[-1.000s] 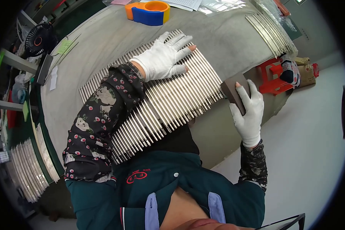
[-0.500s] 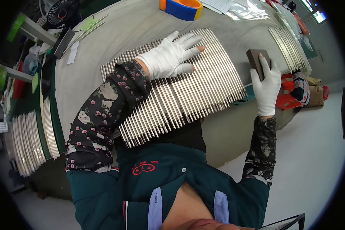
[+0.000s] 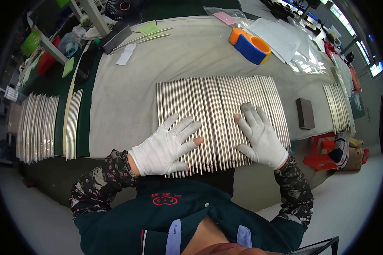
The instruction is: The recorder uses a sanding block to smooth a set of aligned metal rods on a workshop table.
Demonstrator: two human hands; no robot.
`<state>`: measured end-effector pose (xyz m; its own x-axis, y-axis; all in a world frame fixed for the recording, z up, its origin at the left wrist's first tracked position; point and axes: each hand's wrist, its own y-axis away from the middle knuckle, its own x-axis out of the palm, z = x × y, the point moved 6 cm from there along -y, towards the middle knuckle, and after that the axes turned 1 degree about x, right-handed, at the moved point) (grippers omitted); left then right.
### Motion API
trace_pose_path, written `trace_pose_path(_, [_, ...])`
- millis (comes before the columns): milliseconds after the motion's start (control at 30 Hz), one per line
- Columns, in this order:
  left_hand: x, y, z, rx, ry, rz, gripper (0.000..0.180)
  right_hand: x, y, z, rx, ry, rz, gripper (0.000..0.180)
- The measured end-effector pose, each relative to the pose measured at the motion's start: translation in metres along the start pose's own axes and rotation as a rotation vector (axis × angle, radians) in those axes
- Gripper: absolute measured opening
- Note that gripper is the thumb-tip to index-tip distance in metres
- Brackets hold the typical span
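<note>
Both gloved hands (image 3: 212, 142) flat on metal rods (image 3: 219, 106)

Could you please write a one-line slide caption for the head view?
Both gloved hands, left hand and right hand, pressed flat on a row of metal rods.

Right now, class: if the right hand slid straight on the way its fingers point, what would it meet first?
The right hand lies flat on the row of metal rods, fingers pointing away up the table. Past the rods' far ends, probably the orange-and-blue tape dispenser, though the line is uncertain.
</note>
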<state>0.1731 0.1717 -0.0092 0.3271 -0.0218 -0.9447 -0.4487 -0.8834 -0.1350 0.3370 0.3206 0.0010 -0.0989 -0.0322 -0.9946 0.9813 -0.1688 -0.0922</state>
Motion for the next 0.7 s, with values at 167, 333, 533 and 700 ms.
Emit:
trace_pose_path(167, [-0.006, 0.023, 0.009, -0.058, -0.018, 0.061, 0.077, 0.000, -0.037, 0.037, -0.143, -0.088, 0.030, 0.080])
trace_pose_path(333, [-0.014, 0.041, 0.016, -0.088, -0.042, 0.079, 0.077, 0.005, -0.076, 0.080, -0.212, -0.118, 0.032, 0.082])
trace_pose_path(533, [-0.052, 0.032, 0.056, -0.167, -0.138, -0.137, 0.064, -0.009, -0.111, 0.026, -0.181, -0.214, -0.106, 0.076])
trace_pose_path(700, [-0.038, -0.006, 0.121, -0.456, -0.198, -0.183, 0.058, 0.026, -0.128, -0.032, 0.271, 0.159, -0.130, 0.081])
